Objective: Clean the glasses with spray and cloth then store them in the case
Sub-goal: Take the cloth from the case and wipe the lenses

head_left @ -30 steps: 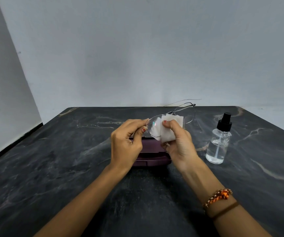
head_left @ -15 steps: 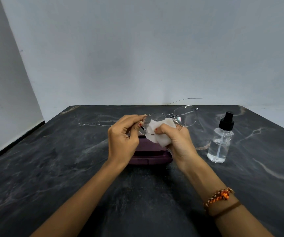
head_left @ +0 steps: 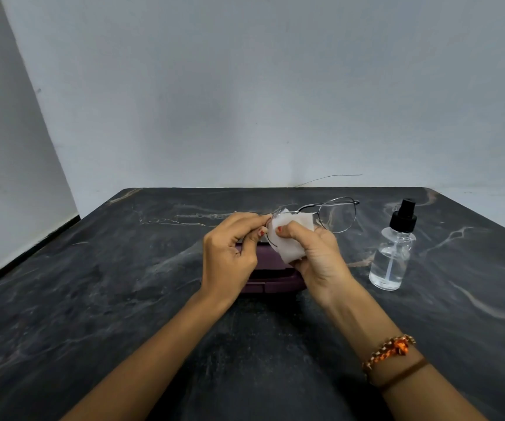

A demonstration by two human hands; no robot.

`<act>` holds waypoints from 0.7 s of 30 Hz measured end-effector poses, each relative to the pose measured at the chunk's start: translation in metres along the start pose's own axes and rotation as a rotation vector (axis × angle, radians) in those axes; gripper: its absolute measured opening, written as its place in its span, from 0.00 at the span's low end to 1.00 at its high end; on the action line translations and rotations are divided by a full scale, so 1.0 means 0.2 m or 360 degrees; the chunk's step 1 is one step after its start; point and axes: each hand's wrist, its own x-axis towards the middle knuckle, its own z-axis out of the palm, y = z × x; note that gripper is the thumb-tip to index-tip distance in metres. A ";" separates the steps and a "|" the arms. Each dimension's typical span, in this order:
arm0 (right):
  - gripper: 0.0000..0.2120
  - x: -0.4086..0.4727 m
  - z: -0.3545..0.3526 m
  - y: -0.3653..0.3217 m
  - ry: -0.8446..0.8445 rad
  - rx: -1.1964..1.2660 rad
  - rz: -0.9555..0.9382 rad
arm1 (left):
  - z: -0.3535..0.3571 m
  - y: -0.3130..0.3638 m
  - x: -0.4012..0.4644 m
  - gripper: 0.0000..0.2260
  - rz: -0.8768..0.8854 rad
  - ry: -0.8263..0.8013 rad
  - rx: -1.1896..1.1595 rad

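Thin wire glasses [head_left: 338, 214], cloth [head_left: 287, 240] over 1 lens

On the table [head_left: 93, 299] the case [head_left: 271, 273] lies at the middle, partly hidden behind both hands, which hold the glasses [head_left: 335, 218] and cloth [head_left: 287, 241] above it, left hand [head_left: 230, 256] left of right hand [head_left: 318, 256], while the spray bottle [head_left: 392, 253] stands to the right, apart.

- A dark table top [head_left: 93, 299] with pale streaks is seen.
- A grey wall [head_left: 245, 86] is seen behind it.
- A thin wire [head_left: 330, 177] (bent) is seen at the back edge.
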 end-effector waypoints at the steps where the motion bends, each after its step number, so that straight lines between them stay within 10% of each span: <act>1: 0.07 0.00 -0.01 -0.01 0.0003 -0.0055 -0.0028 | 0.00 0.00 0.00 0.10 -0.0016 -0.0002 -0.0014; 12: 0.06 0.00 0.01 -0.01 0.0075 0.0532 0.0079 | 0.00 0.02 0.00 0.11 -0.0028 0.0016 -0.0049; 21: 0.07 0.01 -0.01 0.00 -0.0102 0.0007 -0.0078 | -0.02 -0.01 0.02 0.12 -0.0004 0.0030 0.0043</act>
